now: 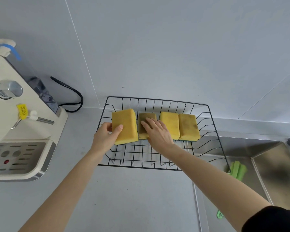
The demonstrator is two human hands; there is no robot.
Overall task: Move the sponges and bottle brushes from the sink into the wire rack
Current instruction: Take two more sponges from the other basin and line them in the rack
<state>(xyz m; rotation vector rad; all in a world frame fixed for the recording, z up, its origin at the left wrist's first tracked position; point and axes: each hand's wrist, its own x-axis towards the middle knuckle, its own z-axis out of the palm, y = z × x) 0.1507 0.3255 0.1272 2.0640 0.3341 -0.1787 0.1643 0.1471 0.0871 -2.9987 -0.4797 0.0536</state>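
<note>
Lighting's pretty even and soft here, kind of a cool daylight look with no single obvious source. Shadows are faint, just a weak smudge under the wire rack [157, 158] and the arms. The steel sink [274, 164] shows a dull, dark reflection rather than real glare. Wide-angle lens bends the wall seams and counter lines toward the edges. Overall a bit soft, slightly compressed-looking, corners mushiest.
</note>
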